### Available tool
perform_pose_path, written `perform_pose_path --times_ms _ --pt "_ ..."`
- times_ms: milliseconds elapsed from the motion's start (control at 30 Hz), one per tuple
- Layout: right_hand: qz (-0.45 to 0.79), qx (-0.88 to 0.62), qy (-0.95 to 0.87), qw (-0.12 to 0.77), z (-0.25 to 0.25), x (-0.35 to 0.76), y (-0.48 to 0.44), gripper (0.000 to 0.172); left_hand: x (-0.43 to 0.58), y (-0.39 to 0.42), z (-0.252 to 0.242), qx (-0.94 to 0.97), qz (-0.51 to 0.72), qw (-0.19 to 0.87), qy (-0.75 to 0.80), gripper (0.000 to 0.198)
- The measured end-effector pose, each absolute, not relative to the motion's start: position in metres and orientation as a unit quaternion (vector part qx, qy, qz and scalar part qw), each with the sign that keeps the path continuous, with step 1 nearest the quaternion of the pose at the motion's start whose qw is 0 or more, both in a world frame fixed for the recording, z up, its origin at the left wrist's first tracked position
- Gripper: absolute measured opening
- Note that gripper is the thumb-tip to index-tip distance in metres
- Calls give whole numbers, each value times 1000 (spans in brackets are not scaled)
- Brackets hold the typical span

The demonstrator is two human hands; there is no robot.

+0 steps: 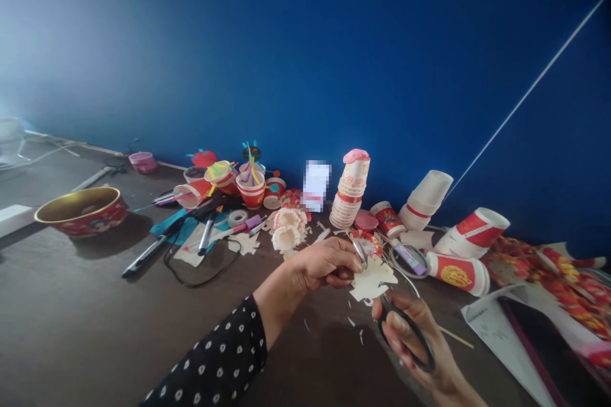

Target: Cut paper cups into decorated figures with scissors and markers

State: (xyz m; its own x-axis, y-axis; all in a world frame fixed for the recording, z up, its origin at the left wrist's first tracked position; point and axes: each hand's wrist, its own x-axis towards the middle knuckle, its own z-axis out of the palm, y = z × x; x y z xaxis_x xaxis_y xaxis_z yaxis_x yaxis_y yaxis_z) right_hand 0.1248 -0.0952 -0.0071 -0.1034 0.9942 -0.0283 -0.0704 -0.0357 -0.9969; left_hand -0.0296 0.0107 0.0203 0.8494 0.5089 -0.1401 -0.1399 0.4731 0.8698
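My left hand (pixel 331 262) is closed on the edge of a cream paper cutout (pixel 373 278), which has a jagged, many-pointed outline. A small shiny metal piece shows just above its fingertips; I cannot make out what it belongs to. Black-handled scissors (pixel 422 346) sit in my right hand (pixel 410 331), with fingers through the loops. Their blades meet the lower edge of the cutout and are mostly hidden by it. Small paper scraps (pixel 361 336) lie on the dark table (pixel 214 331) below. Beyond my left hand stand ruffled white paper pieces (pixel 287 229).
A stack of paper cups (pixel 347 200) stands by the blue wall, with more cups (pixel 458 272) lying to its right. A phone (pixel 554 350) rests on paper at the right. Further left are a glue gun (pixel 205 206), its cord, and a gold-rimmed bowl (pixel 81 210).
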Motion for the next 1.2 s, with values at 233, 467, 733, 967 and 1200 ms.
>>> perform_pose_path --times_ms 233,467,733,967,1200 --pt "565 -472 -521 431 -6 126 -97 45 -36 18 18 478 159 843 188 20" --pt "531 -453 -504 510 -14 125 -94 40 -42 17 20 521 149 820 185 14" --pt "522 -441 -437 585 -11 115 -92 30 -32 13 8 606 92 766 192 21" --pt "394 -493 -388 671 -31 130 -79 28 -16 9 -4 491 281 788 245 38" --pt "312 -528 -356 705 -38 135 -73 29 4 -8 -11 562 284 730 264 28"
